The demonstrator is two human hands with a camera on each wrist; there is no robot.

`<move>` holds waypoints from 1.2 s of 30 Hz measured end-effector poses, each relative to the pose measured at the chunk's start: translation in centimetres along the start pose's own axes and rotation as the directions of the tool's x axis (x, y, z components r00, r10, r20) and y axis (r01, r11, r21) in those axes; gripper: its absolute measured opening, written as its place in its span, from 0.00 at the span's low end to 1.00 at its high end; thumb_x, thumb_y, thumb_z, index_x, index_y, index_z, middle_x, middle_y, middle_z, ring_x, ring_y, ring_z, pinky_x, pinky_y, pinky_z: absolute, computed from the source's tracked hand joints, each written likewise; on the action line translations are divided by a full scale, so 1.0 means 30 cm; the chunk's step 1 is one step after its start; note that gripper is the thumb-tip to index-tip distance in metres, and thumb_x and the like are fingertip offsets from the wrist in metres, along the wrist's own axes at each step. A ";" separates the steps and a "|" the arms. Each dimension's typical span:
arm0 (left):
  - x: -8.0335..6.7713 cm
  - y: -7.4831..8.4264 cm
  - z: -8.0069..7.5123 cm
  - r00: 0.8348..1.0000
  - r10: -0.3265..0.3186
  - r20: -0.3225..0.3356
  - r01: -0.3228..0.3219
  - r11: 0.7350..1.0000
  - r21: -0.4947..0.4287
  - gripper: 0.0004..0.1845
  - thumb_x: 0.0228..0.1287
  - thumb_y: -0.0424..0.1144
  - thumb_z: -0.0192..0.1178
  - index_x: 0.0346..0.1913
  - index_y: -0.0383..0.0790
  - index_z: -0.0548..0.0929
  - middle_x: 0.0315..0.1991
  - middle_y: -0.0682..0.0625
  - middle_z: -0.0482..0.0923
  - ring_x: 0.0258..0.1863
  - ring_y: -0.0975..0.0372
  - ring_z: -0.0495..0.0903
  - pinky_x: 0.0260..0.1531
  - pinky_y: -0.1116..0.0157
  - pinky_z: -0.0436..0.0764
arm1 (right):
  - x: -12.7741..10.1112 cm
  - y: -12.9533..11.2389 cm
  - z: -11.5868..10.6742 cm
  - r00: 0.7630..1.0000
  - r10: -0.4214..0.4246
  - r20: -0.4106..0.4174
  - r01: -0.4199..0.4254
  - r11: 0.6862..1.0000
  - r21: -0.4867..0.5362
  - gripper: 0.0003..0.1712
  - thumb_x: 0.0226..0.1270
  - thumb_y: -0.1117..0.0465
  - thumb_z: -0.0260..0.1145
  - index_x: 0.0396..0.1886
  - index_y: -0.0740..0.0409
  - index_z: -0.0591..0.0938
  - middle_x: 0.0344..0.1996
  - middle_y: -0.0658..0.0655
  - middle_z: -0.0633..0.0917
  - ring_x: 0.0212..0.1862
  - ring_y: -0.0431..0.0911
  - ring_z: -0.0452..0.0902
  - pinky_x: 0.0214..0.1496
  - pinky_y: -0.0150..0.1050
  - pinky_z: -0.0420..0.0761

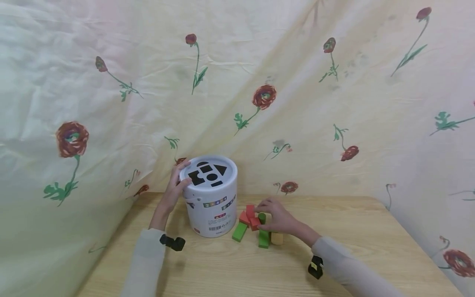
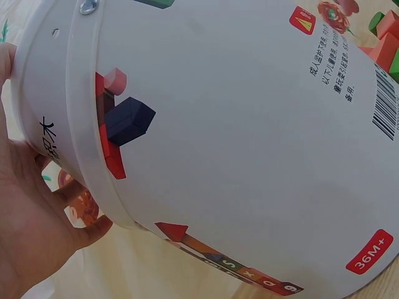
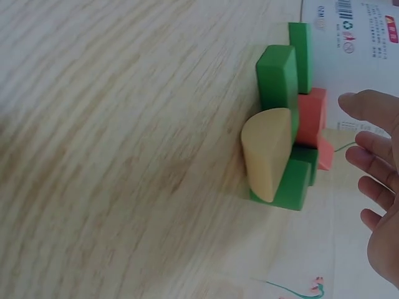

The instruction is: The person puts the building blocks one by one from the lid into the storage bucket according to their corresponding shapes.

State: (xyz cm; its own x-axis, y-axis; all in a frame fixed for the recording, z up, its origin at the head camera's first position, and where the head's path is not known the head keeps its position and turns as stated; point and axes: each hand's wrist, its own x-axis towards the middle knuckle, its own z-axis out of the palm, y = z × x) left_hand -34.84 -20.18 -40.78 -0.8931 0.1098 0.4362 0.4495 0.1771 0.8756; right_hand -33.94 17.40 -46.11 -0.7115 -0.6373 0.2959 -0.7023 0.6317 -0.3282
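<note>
A white bucket (image 1: 211, 210) with shaped holes in its lid (image 1: 202, 175) stands upright on the table. My left hand (image 1: 175, 186) rests on the left side of its lid, thumb and a finger over the rim; the left wrist view shows the spread fingers (image 2: 93, 232) beside the rim. Just right of the bucket lies a cluster of wooden blocks: a red block (image 1: 250, 211), green blocks (image 1: 240, 232) and a tan half-round block (image 3: 268, 149). My right hand (image 1: 276, 216) hovers over them, fingertips near the red block, thumb and fingers apart with nothing between them.
The light wooden table (image 1: 334, 235) extends to the right and front of the blocks. A flowered cloth (image 1: 297, 123) hangs behind and to the left, close behind the bucket. Black wrist cameras (image 1: 315, 267) sit on both sleeves.
</note>
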 end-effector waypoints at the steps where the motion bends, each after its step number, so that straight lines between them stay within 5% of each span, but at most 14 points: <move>1: 0.001 -0.001 0.000 1.000 0.000 -0.001 0.000 1.000 -0.004 0.33 0.71 0.40 0.50 0.78 0.46 0.59 0.81 0.45 0.46 0.76 0.47 0.53 0.74 0.37 0.55 | 0.003 0.003 0.004 1.000 -0.004 0.005 0.005 1.000 -0.013 0.26 0.55 0.57 0.80 0.54 0.57 0.87 0.50 0.54 0.86 0.55 0.50 0.74 0.55 0.52 0.78; 12: 0.004 -0.001 0.000 1.000 -0.013 -0.004 0.013 1.000 -0.001 0.33 0.71 0.39 0.49 0.78 0.47 0.58 0.81 0.45 0.47 0.76 0.46 0.53 0.74 0.37 0.56 | 0.020 0.045 0.043 0.992 -0.127 -0.020 0.124 0.986 -0.108 0.19 0.50 0.59 0.81 0.43 0.58 0.90 0.42 0.55 0.86 0.48 0.48 0.74 0.50 0.47 0.77; 24: -0.002 0.006 0.001 1.000 -0.007 -0.006 0.007 1.000 0.001 0.34 0.70 0.41 0.50 0.79 0.46 0.58 0.81 0.44 0.48 0.77 0.46 0.52 0.75 0.36 0.55 | 0.038 0.035 0.041 0.998 -0.050 0.047 0.055 0.990 -0.130 0.16 0.51 0.58 0.81 0.41 0.57 0.91 0.43 0.53 0.85 0.48 0.47 0.73 0.50 0.46 0.77; 36: -0.004 0.001 0.001 1.000 0.008 -0.006 -0.008 1.000 -0.005 0.34 0.70 0.41 0.50 0.78 0.45 0.58 0.81 0.43 0.48 0.76 0.46 0.53 0.74 0.37 0.55 | 0.046 0.030 0.041 0.998 -0.059 0.015 0.060 0.990 -0.130 0.13 0.53 0.57 0.80 0.37 0.56 0.90 0.42 0.53 0.85 0.48 0.47 0.74 0.50 0.46 0.78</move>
State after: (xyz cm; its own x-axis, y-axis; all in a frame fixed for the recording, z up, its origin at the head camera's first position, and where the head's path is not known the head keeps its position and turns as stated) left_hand -34.72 -20.17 -40.81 -0.8895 0.1058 0.4445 0.4567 0.1710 0.8731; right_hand -35.52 16.55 -47.11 -0.6684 -0.6802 0.3009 -0.7409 0.6441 -0.1900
